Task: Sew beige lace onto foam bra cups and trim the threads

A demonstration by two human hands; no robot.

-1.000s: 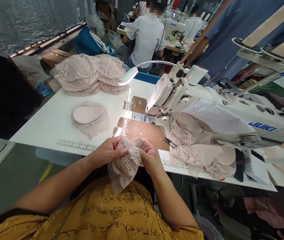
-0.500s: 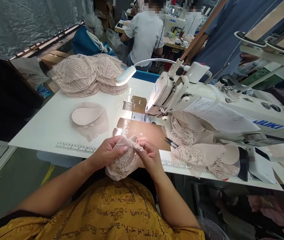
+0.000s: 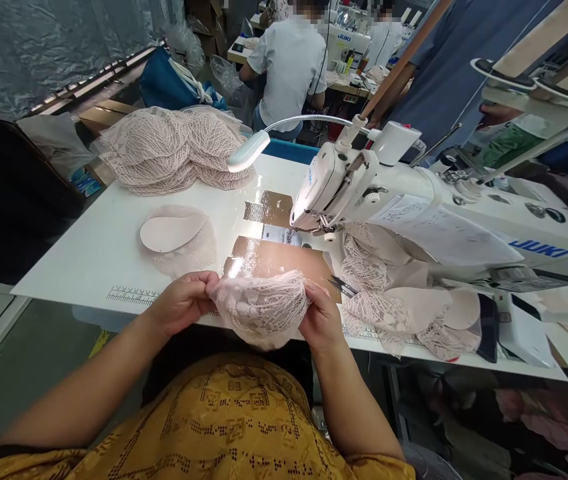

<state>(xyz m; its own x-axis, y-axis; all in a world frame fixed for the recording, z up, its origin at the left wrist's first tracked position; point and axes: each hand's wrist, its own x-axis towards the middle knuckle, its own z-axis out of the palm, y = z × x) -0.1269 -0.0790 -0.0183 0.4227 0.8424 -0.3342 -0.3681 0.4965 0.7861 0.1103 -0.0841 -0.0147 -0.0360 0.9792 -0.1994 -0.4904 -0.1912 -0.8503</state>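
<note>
A pale pink lace bra cup (image 3: 263, 308) is stretched between my hands over the table's front edge. My left hand (image 3: 187, 301) pinches its left end, and my right hand (image 3: 322, 313) grips its right end; both are closed. Just beyond the lace, a brown plate (image 3: 279, 259) covers the table below the sewing machine's needle area (image 3: 297, 235). Dark scissors (image 3: 345, 285) lie right of the plate, near my right hand. Left of it, a smooth oval cup pad (image 3: 171, 233) rests on sheer fabric (image 3: 197, 257).
A stack of lace cups (image 3: 174, 150) stands at the back left. The white sewing machine (image 3: 414, 193) spans the right, with more lace pieces (image 3: 404, 310) below its arm. A lamp (image 3: 249, 152) hangs over the table (image 3: 89, 253). A person in a white shirt (image 3: 291, 70) sits beyond.
The bunched lace cup is now spread wide. My left hand has moved left and my right hand slightly right, drawing its ends apart.
</note>
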